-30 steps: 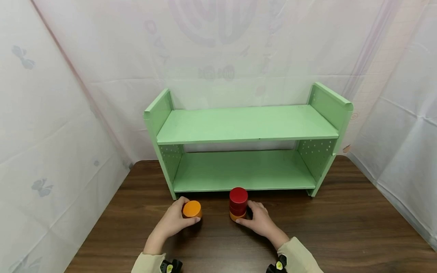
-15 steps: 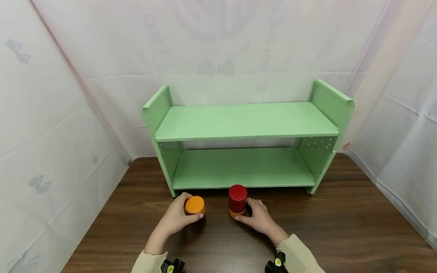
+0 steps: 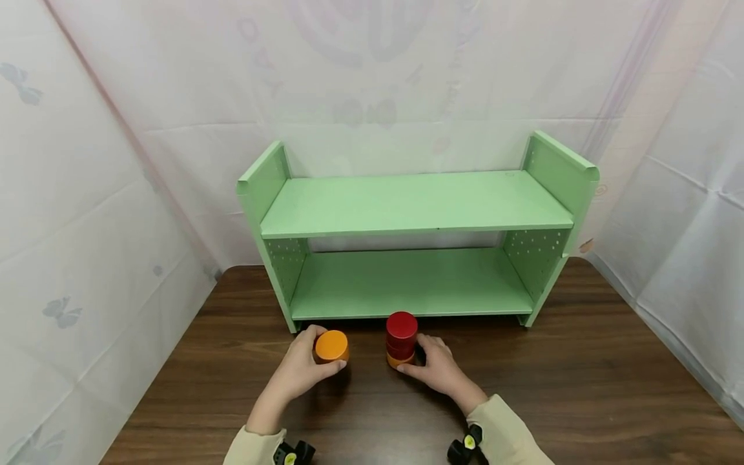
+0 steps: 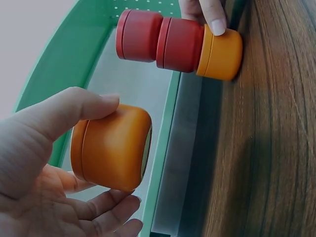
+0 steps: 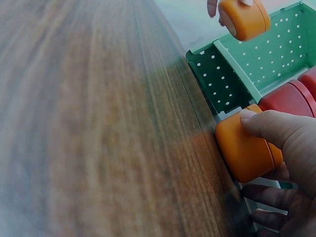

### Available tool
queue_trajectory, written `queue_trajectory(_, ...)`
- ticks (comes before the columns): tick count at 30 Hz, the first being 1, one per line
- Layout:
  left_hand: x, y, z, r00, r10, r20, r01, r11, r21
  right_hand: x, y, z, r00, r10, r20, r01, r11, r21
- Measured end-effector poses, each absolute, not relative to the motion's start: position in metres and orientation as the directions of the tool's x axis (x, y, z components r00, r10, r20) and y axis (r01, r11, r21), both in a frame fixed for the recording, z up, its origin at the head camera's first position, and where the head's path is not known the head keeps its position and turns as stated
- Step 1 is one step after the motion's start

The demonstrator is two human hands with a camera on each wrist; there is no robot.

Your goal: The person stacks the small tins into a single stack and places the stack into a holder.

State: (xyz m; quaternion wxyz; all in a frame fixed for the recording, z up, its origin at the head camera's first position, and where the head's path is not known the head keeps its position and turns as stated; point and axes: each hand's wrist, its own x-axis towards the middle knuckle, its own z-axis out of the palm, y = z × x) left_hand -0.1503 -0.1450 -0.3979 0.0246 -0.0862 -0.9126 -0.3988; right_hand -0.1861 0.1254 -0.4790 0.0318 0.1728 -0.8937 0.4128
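My left hand (image 3: 299, 371) grips a round orange tin (image 3: 332, 347) between thumb and fingers; in the left wrist view this tin (image 4: 113, 148) hangs above the table, its lid side turned away from the tabletop. To the right stands a stack: a lower orange tin (image 4: 222, 52) on the table, a red tin (image 4: 180, 44) on it, and another red tin (image 3: 402, 326) on top. Thumb and fingers of my right hand (image 3: 438, 368) hold the lower orange tin at its side. A gap separates the left hand's tin from the stack.
A light green two-tier shelf (image 3: 415, 203) stands just behind the tins on the dark wood table (image 3: 616, 374). White printed sheeting (image 3: 116, 258) hangs at the back and both sides. A black camera mount (image 3: 293, 453) sits on each wrist.
My left hand has shifted slightly right with its orange tin, mostly in the first half second. The right hand keeps its hold at the stack. The head view has tilted a little.
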Motion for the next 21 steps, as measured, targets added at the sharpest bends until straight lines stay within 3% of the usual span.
queue_trajectory(21, -0.1441, -0.1417, -0.3928, -0.991, 0.078, 0.108, 0.133, 0.634, 0.762, -0.1864, 0.126, -0.4781, -0.939, -0.286, 0.188, -0.329, 0.605, -0.725)
